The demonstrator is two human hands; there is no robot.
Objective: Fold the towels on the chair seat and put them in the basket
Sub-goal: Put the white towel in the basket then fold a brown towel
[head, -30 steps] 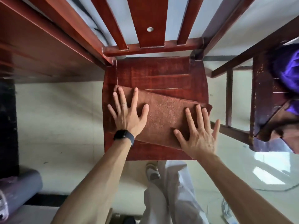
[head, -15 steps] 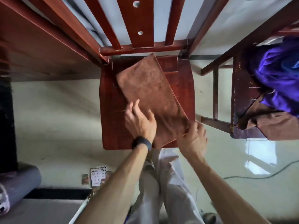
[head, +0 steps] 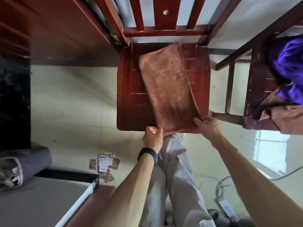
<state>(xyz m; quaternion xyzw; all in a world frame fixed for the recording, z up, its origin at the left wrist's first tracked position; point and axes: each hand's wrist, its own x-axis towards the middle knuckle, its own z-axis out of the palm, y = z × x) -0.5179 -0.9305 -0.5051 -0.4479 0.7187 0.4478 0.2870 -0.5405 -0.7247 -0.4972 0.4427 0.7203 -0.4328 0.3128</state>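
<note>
Towel: a brown towel lies flat on the chair seat as a long, narrow strip, apparently already doubled lengthwise.
Long axis: it runs from the seat's near edge towards the chair back, leaning a little so that the far end sits right of centre. The near short edge hangs just over the front of the seat.
Left hand: the left hand is curled, pinching the towel's near-left corner at the seat's front edge. A dark wristband is on that wrist.
Right hand: the right hand grips the near-right corner, fingers tucked under the lifted side edge and thumb on top.
Key relation: both hands hold the near end, and the rest of the towel stretches straight away from them. Neither hand is nearer, as they are level at the two corners.
Step in hand: probably a fold across the length, carrying the near end over towards the far end.
What it calls for: the corners should travel together, or the layers will skew.
Basket: not in view, so its direction cannot be told.
Nearby: a second chair on the right holds purple cloth and more brown cloth. Playing cards lie on the floor.
</note>
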